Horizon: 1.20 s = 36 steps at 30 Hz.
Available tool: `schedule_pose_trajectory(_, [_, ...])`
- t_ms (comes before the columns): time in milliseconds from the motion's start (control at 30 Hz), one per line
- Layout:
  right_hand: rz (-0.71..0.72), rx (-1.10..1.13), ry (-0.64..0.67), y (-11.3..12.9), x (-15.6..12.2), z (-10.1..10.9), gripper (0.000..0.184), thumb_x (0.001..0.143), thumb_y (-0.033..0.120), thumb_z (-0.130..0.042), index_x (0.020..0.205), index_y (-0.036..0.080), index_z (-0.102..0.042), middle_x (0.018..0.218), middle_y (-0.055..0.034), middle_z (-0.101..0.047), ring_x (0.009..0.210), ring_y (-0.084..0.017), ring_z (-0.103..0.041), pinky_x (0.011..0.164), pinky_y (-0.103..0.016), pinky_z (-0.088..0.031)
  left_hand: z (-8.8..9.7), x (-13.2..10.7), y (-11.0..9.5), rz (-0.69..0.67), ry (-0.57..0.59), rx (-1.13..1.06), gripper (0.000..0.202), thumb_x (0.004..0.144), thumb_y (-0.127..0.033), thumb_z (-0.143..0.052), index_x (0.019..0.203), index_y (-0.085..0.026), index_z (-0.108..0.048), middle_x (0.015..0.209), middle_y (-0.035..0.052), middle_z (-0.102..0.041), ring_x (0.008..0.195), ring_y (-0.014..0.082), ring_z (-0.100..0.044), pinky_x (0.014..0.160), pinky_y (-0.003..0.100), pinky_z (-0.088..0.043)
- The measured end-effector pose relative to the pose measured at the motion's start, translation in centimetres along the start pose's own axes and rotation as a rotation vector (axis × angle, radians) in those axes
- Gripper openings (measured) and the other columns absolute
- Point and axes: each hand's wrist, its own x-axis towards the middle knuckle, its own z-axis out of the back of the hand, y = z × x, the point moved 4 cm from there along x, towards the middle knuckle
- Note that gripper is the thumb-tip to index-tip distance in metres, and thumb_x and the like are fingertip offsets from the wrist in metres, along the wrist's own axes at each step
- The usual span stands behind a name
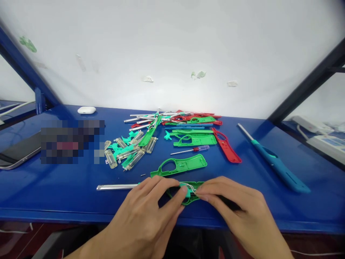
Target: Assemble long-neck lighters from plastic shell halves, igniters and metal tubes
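Note:
A green lighter shell half (201,185) lies at the table's front edge, with a long metal tube (117,187) sticking out to the left. My left hand (151,201) is closed around the shell's trigger end, fingers over the base of the tube and thumb by a teal trigger piece (188,192). White wires (190,186) run along inside the shell. My right hand (234,198) pinches at the wires' right end over the handle; its fingertips partly hide what they grip. Just behind lies another green shell half (188,164), hollow side up.
Behind lie a screwdriver (190,150), a red shell half (226,145) and piled metal tubes and shells. Clear fuel tanks (111,158) with teal parts sit left of centre, near a small screw (143,175). A blue lighter (277,162) lies right, a phone (21,149) left.

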Motion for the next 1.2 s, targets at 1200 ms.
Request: schedule_pose_trajectory(1200, [0.412,-0.430,-0.102,0.8,-2.4,0.2,0.023,0.107,0.016,-0.056,0.118,0.024,-0.075,0.104,0.0064,-0.086,0.090,-0.014,-0.082,0.087,-0.023,-0.064,-0.1,-0.6,-0.1,-0.028,0.028,0.046,0.039,0.095,-0.004,-0.052,0.128,-0.013,-0.070,0.114,0.0155,-0.076,0.096,0.0324,-0.075,0.078,0.053,-0.068])
